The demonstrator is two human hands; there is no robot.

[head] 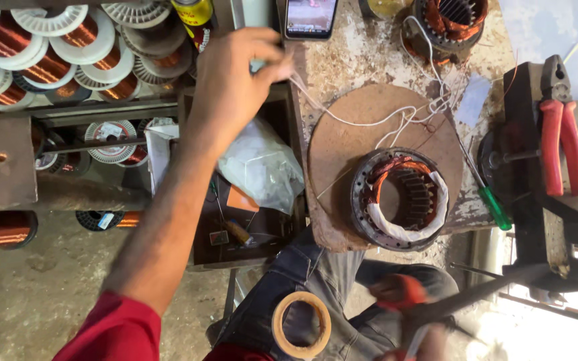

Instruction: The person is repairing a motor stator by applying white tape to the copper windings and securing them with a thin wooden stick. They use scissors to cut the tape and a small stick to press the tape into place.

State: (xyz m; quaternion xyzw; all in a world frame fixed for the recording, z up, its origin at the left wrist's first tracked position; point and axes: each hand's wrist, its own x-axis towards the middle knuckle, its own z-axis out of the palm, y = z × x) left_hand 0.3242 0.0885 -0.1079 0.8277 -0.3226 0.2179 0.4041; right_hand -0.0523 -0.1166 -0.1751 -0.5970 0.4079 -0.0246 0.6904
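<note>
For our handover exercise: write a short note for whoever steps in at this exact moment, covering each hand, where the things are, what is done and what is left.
Left hand: raised, pinching white cord pulled taut from the stator.
Right hand: low by the lap, blurred, on red-handled scissors.
Stator: on the round board, copper windings in, white wrap around the near side.
Tape roll: on the knee. Green screwdriver and red pliers: to the right.
Done: part of the coil is wrapped.
Left: far side unwrapped; cord uncut.

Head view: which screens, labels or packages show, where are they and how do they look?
Phone: top centre on the bench, lit screen, dark frame.
Yellow can: top edge beside the phone, red and black label.
Clear plastic bag: crumpled, below the left hand.
Wire spool label: round, white and red.
</note>
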